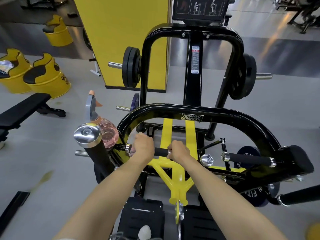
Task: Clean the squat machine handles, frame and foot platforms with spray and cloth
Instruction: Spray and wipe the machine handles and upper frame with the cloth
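The squat machine has a black curved frame (190, 110) and yellow inner bars (176, 179). My left hand (143, 148) grips the short black horizontal handle (161, 152) near its inner chrome collar. A bit of pale material shows under the fingers; I cannot tell whether it is the cloth. My right hand (179, 150) grips the same handle at its free chrome end. A pink spray bottle (105, 130) with a grey trigger rests against the frame to the left of my hands. Two black foot platforms (143, 217) (202, 220) lie below my forearms.
A matching handle (247, 159) juts out on the right. An upright grip with a chrome cap (86, 135) stands beside the bottle. Weight plates (130, 66) hang on both sides. A black bench (24, 108) and yellow barrel seats (46, 75) sit on the left, a yellow pillar (124, 40) behind.
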Tool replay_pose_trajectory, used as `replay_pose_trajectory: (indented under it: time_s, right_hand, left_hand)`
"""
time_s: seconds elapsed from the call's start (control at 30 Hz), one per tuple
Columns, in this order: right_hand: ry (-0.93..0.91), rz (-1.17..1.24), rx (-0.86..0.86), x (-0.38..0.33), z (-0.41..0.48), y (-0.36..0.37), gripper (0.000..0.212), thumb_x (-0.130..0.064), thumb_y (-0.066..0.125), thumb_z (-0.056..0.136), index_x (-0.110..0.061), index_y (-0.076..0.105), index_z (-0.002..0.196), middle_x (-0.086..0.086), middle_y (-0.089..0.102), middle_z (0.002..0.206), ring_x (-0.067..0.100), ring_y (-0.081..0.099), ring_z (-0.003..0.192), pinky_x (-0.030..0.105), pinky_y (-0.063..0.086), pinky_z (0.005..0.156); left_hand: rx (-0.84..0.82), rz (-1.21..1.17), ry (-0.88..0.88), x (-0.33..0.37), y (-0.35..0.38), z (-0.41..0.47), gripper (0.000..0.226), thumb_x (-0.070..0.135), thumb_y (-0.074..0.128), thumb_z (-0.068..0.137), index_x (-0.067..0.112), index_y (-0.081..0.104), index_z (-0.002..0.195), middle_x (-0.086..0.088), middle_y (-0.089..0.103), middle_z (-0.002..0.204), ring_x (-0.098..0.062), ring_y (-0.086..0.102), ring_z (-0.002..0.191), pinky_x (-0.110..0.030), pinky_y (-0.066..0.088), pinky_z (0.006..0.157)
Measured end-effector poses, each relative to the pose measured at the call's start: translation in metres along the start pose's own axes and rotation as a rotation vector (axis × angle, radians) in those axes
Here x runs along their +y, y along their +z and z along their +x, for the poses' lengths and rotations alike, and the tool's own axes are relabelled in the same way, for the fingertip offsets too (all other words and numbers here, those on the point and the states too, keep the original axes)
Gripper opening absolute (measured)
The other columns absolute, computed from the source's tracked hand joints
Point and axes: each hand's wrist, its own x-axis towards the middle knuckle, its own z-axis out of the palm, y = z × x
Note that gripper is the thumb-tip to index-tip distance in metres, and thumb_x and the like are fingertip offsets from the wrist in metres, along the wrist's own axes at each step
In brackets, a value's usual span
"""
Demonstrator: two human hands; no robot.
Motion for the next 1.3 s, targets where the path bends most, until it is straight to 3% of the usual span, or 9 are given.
replay_pose_trajectory:
  time_s: [0.17, 0.27, 0.37, 0.43, 0.57, 0.7, 0.9, 1.17, 1.3]
  right_hand:
    - [0.0, 0.041, 0.064, 0.001, -0.005, 0.001, 0.006, -0.017, 0.058, 0.087, -0.015, 0.062, 0.084, 0.002, 0.065, 0.089, 0.025, 0.061, 0.086, 0.031, 0.044, 0.068]
    - [0.018, 0.062, 0.067, 0.001, -0.01, 0.0, 0.015, -0.021, 0.056, 0.088, -0.017, 0.055, 0.073, 0.002, 0.064, 0.084, 0.025, 0.059, 0.08, 0.03, 0.041, 0.066]
    - [0.01, 0.041, 0.074, 0.001, -0.012, 0.002, 0.007, -0.017, 0.062, 0.085, -0.012, 0.067, 0.083, 0.003, 0.068, 0.086, 0.026, 0.064, 0.085, 0.032, 0.046, 0.067]
    - [0.009, 0.023, 0.058, 0.001, -0.012, 0.003, 0.013, -0.011, 0.065, 0.085, -0.011, 0.068, 0.097, 0.004, 0.07, 0.095, 0.025, 0.064, 0.094, 0.031, 0.046, 0.071]
    - [0.015, 0.043, 0.047, 0.0, -0.015, 0.003, 0.025, -0.013, 0.066, 0.086, -0.007, 0.066, 0.111, 0.009, 0.07, 0.101, 0.028, 0.064, 0.098, 0.033, 0.049, 0.077]
    - [0.006, 0.043, 0.078, -0.001, -0.018, 0.004, 0.032, -0.013, 0.064, 0.089, -0.005, 0.063, 0.119, 0.011, 0.066, 0.113, 0.03, 0.06, 0.107, 0.037, 0.049, 0.083]
    - [0.003, 0.039, 0.075, 0.0, -0.017, 0.005, 0.033, -0.016, 0.065, 0.089, -0.006, 0.062, 0.12, 0.011, 0.065, 0.115, 0.03, 0.06, 0.108, 0.039, 0.05, 0.085]
    - [0.006, 0.055, 0.075, 0.005, -0.012, 0.011, 0.042, -0.017, 0.068, 0.087, -0.011, 0.06, 0.127, 0.009, 0.065, 0.12, 0.03, 0.06, 0.11, 0.041, 0.052, 0.085]
    - [-0.002, 0.039, 0.104, 0.007, -0.009, 0.014, 0.042, -0.017, 0.063, 0.087, -0.021, 0.06, 0.129, 0.005, 0.064, 0.123, 0.03, 0.06, 0.111, 0.039, 0.053, 0.084]
  left_hand:
    - [0.265, -0.763, 0.03, 0.053, 0.009, -0.03, 0.019, 0.014, 0.049, 0.096, 0.014, 0.054, 0.114, -0.007, 0.047, 0.109, -0.02, 0.048, 0.101, -0.03, 0.05, 0.073]
    - [0.355, -0.941, 0.105, 0.055, 0.025, -0.052, 0.042, 0.055, 0.043, 0.094, 0.019, 0.047, 0.116, 0.003, 0.052, 0.107, -0.009, 0.051, 0.093, -0.035, 0.049, 0.084]
    - [0.232, -1.109, 0.121, 0.035, 0.036, -0.06, 0.07, 0.01, 0.081, 0.063, 0.013, 0.042, 0.121, -0.007, 0.054, 0.09, -0.018, 0.055, 0.076, -0.024, 0.047, 0.052]
    - [0.272, -1.146, 0.046, 0.019, 0.054, -0.049, 0.074, -0.001, 0.078, 0.05, 0.009, 0.047, 0.116, -0.008, 0.052, 0.078, -0.02, 0.052, 0.065, -0.024, 0.04, 0.042]
    - [0.415, -1.137, -0.135, 0.0, 0.061, -0.049, 0.044, -0.006, 0.078, 0.056, 0.005, 0.059, 0.094, -0.01, 0.052, 0.08, -0.024, 0.053, 0.068, -0.025, 0.042, 0.046]
    - [0.486, -1.246, -0.446, 0.0, 0.071, -0.053, 0.022, -0.007, 0.046, 0.089, -0.001, 0.046, 0.111, -0.013, 0.048, 0.103, -0.035, 0.047, 0.092, -0.027, 0.043, 0.073]
    - [0.393, -1.574, -0.837, 0.016, 0.055, -0.044, 0.031, -0.016, 0.047, 0.082, -0.004, 0.043, 0.111, -0.023, 0.039, 0.121, -0.041, 0.05, 0.098, -0.038, 0.04, 0.08]
    - [0.334, -1.674, -0.713, 0.068, 0.035, -0.051, 0.023, -0.014, 0.044, 0.083, 0.005, 0.048, 0.095, -0.006, 0.036, 0.104, -0.021, 0.04, 0.079, -0.024, 0.031, 0.067]
    - [0.237, -1.833, -0.314, 0.083, 0.052, -0.053, 0.033, -0.014, 0.044, 0.082, 0.018, 0.045, 0.078, -0.001, 0.045, 0.086, -0.015, 0.044, 0.071, -0.029, 0.042, 0.061]
